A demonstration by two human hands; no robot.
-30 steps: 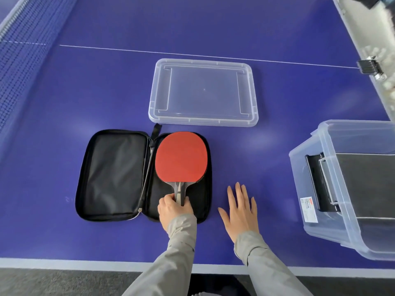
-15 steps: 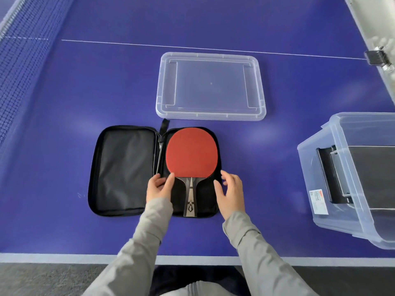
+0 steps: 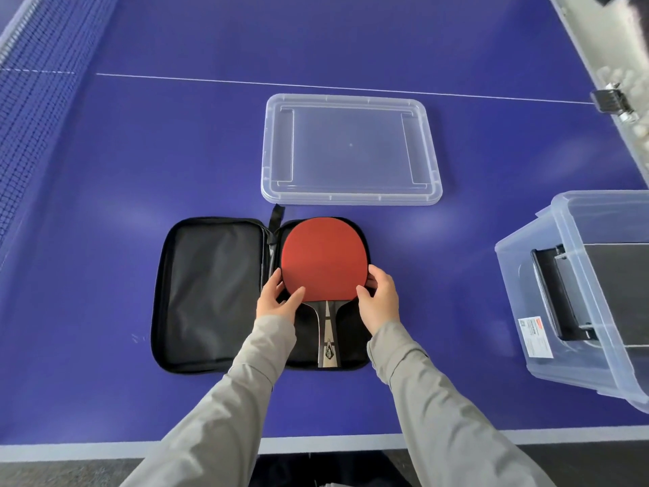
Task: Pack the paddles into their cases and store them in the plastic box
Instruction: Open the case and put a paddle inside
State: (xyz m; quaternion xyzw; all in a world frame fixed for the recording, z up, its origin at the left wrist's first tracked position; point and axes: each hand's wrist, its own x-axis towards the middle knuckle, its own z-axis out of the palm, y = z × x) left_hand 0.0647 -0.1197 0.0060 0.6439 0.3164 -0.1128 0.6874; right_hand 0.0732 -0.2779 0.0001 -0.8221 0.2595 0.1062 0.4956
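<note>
A red-faced paddle [image 3: 323, 256] lies in the right half of an open black zip case [image 3: 210, 293] on the blue table, its handle pointing toward me. My left hand [image 3: 277, 300] holds the lower left edge of the blade, with the thumb on the red rubber. My right hand [image 3: 381, 297] curls round the lower right edge, thumb also on the rubber. The clear plastic box [image 3: 516, 300] stands at the right with a black case [image 3: 562, 293] inside it.
The box's clear lid [image 3: 351, 200] lies upside down just behind the case. The net [image 3: 31, 82] runs along the left side. The table's white near edge [image 3: 70, 448] is close to my body. A metal clamp [image 3: 611, 100] sits at the far right.
My left hand let go of the handle and moved up to the blade's left edge. My right hand left the table and came onto the blade's right edge. The paddle sits further into the case.
</note>
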